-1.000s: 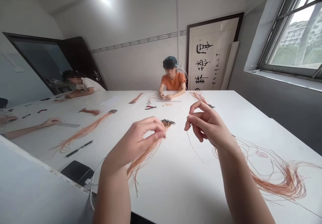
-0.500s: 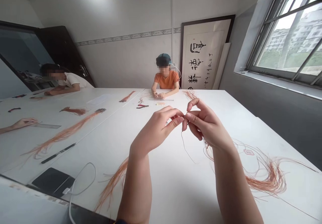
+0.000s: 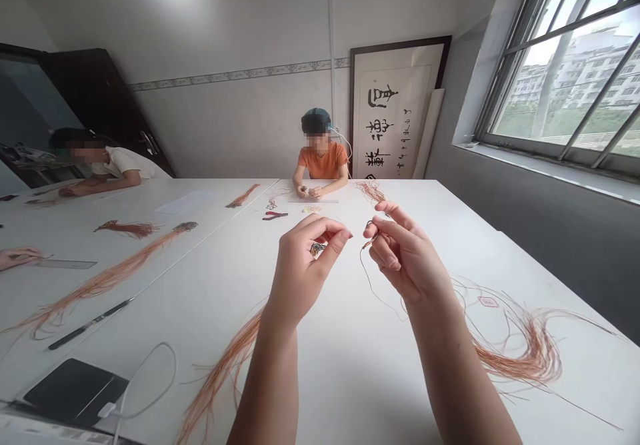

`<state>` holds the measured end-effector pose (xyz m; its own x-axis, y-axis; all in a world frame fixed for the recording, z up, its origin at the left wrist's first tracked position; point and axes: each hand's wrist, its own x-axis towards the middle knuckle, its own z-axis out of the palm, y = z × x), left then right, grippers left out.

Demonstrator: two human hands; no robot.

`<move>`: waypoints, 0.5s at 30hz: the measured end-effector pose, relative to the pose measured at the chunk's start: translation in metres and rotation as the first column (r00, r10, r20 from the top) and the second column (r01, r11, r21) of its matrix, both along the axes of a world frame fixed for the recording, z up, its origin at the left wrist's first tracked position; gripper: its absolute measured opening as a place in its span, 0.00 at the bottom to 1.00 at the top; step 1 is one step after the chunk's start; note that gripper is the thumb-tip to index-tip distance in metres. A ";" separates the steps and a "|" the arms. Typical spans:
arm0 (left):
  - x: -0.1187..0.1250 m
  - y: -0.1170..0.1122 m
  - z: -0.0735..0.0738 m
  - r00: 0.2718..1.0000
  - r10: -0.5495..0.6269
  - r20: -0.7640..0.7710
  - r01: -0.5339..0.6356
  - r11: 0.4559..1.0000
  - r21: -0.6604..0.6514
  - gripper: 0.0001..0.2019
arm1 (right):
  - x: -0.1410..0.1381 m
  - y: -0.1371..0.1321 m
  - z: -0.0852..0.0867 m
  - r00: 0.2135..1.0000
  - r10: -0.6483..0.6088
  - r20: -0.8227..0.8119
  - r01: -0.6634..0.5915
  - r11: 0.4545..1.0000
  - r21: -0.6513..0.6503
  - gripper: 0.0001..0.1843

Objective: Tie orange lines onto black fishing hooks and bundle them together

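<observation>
In the head view my right hand (image 3: 413, 255) pinches a thin dark cord (image 3: 369, 275) between thumb and fingers. A small loop of it stands at the fingertips, and its loose end trails down over the white table. To the left, my left hand (image 3: 303, 275) holds its thumb and index finger pressed together; whatever is in that pinch is too small to make out. A gap separates the two hands. Behind the left fingers, a small dark-and-light coil of strands (image 3: 317, 250) is partly hidden.
Copper-coloured strand bundles lie by my right forearm (image 3: 537, 358), by my left forearm (image 3: 220, 365) and across the left side (image 3: 115, 272). Red-handled pliers (image 3: 275, 216), a black pen-like tool (image 3: 90, 325), a black flat case (image 3: 75, 392) and a ruler (image 3: 65, 264) are on the table. Co-workers sit opposite and left.
My hands, earlier meeting at the cord, have moved apart. The right hand keeps the cord. The view has shifted, so the surroundings appear further left.
</observation>
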<state>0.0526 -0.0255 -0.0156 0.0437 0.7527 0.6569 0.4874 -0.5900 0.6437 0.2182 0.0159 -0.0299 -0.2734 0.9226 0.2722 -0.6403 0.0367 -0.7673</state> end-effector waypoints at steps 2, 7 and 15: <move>0.001 -0.001 -0.001 1.000 0.010 0.026 -0.010 1.000 -0.002 0.08 | 0.001 -0.001 0.001 1.000 -0.017 0.005 0.017 1.000 -0.002 0.20; 0.004 -0.006 -0.002 1.000 -0.004 0.009 0.004 0.999 -0.048 0.10 | 0.003 -0.002 0.002 0.999 -0.037 -0.019 0.037 0.999 -0.004 0.20; 0.004 -0.003 -0.003 0.985 -0.151 0.083 0.168 0.945 -0.281 0.12 | 0.004 -0.003 0.000 0.992 -0.121 0.021 0.118 0.988 0.102 0.19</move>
<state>0.0566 -0.0288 -0.0186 0.1457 0.8956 0.4204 0.3573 -0.4439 0.8218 0.2219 0.0133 -0.0295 -0.1717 0.9174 0.3589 -0.6054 0.1892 -0.7731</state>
